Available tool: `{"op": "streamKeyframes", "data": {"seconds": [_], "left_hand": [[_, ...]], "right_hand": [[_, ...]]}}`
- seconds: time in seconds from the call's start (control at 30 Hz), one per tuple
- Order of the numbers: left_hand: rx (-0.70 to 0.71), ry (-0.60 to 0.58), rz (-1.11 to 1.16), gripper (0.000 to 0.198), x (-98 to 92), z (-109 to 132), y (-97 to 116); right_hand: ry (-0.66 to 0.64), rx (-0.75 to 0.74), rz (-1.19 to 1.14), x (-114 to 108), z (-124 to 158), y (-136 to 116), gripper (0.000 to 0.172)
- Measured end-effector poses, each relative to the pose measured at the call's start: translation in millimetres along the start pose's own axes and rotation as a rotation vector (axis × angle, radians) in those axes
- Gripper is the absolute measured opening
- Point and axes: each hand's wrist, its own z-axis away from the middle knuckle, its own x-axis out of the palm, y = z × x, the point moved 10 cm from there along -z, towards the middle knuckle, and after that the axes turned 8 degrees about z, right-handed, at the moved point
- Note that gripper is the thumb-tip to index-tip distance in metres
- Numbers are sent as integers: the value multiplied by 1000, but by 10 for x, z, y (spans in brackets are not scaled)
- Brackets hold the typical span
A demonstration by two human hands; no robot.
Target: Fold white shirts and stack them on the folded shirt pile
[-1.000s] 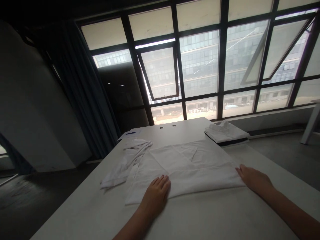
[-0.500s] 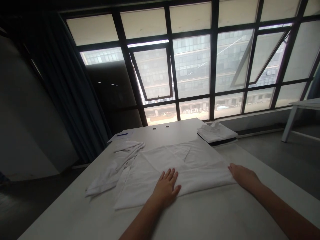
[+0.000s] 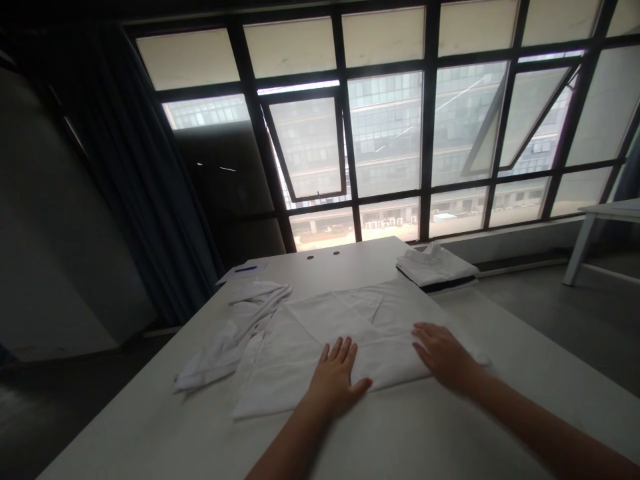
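Observation:
A white garment (image 3: 295, 347), partly folded, is spread across the table in front of me; its exact kind is hard to make out. My left hand (image 3: 336, 377) lies flat on its near edge, fingers spread and thumb out to the right. Over the right part of the cloth is my right hand (image 3: 443, 353), fingers stretched out toward the left, palm down. Whether that palm presses on the fabric I cannot tell. To the left, a sleeve-like bunch of white cloth (image 3: 227, 347) lies loosely crumpled against the garment.
The white table (image 3: 150, 427) reaches toward the windows. A stack of folded white clothes (image 3: 437, 263) with a dark layer sits at its right edge. At the far left corner lies paper with a blue pen (image 3: 246, 269). Another table (image 3: 590, 227) stands at right.
My right hand has moved left from the garment's right edge onto the cloth, its fingers opening out. My left hand stays in place, its thumb a little wider.

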Motion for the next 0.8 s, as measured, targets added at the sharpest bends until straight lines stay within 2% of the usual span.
{"op": "streamKeyframes", "data": {"seconds": [0.1, 0.17, 0.23, 0.3, 0.37, 0.43, 0.8], "left_hand": [[17, 11, 9, 81, -41, 21, 27], [28, 18, 10, 73, -74, 39, 35], [25, 16, 3, 68, -93, 53, 20], [21, 11, -8, 68, -99, 64, -4], [22, 9, -16, 70, -102, 70, -22], [26, 7, -17, 72, -100, 71, -31], [-13, -26, -18, 77, -87, 72, -25]], "right_hand": [[-90, -220, -178, 176, -152, -918, 52], [-148, -273, -246, 314, -251, -1355, 58], [-187, -250, -273, 440, -338, -1564, 64], [-200, -231, -287, 524, -373, -1596, 68], [-198, -230, -290, 572, -348, -1495, 72], [-203, -207, -273, 615, -287, -1284, 75], [-288, 47, -50, 794, 151, 185, 81]]}}
